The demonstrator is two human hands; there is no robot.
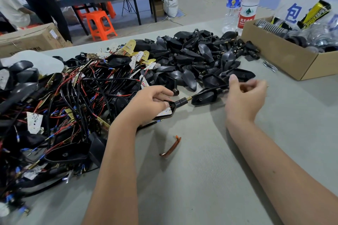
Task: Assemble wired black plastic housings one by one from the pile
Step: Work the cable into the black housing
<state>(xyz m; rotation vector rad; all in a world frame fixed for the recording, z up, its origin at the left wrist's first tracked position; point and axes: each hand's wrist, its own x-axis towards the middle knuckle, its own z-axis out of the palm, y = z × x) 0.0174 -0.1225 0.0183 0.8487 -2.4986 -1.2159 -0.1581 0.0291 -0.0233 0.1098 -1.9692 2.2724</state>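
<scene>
My left hand grips a black housing with a white LED board inside and a threaded stem pointing right. Its black wire runs past a second housing lying on the table and on toward my right hand. That hand is raised with curled fingers and seems to pinch the wire's end, though blur hides the contact. A tangled pile of wired housings with red and black leads lies at the left. Bare black shells are heaped behind my hands.
An amber lens strip lies on the grey table mat between my forearms. A cardboard box of parts stands at the right, with two water bottles behind it. An orange stool and another table stand further back.
</scene>
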